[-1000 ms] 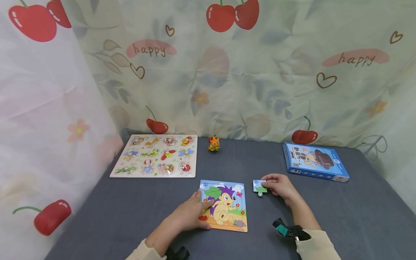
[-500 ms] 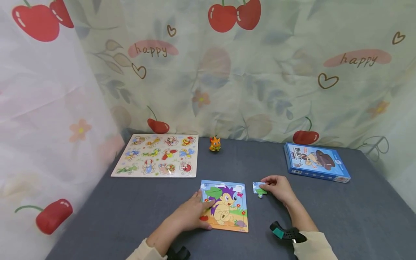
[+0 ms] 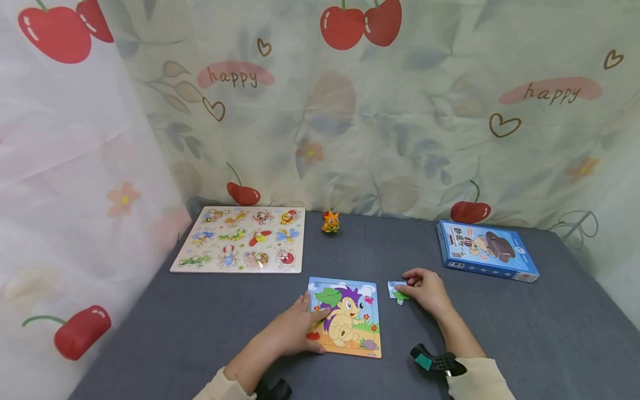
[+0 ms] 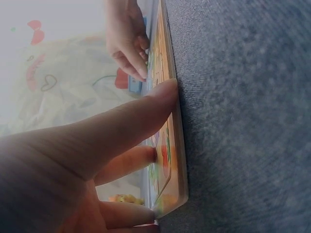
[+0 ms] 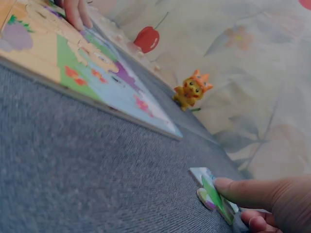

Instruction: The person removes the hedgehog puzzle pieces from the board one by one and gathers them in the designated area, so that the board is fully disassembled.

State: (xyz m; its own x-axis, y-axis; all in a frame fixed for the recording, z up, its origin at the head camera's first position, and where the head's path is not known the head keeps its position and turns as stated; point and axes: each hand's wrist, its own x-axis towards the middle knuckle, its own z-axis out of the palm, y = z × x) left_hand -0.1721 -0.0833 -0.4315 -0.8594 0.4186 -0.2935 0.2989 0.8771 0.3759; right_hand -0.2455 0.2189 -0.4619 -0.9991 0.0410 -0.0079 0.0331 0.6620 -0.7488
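Note:
My left hand (image 3: 295, 326) rests on the left side of a square hedgehog jigsaw puzzle (image 3: 350, 322), its thumb at the near edge and its fingers along the left edge and over the picture. In the left wrist view the puzzle (image 4: 167, 160) lies flat on the cloth under the thumb. To the right of the board, my right hand (image 3: 429, 291) pinches a small jigsaw piece (image 3: 397, 291) with a green leaf on pale blue. In the right wrist view the thumb lies on top of the piece (image 5: 208, 187), while the other fingers are curled at its far side, partly hidden.
An insect peg puzzle board (image 3: 240, 239) lies at the back left. A small orange toy figure (image 3: 330, 221) stands behind the hedgehog puzzle. At the back right is a blue box (image 3: 487, 250). A printed curtain (image 3: 370, 128) closes off the grey cloth-covered table (image 3: 240, 303).
My right hand has shifted slightly left and toward me with the jigsaw piece, its thumb covering more of it. The left hand and the hedgehog puzzle have stayed put.

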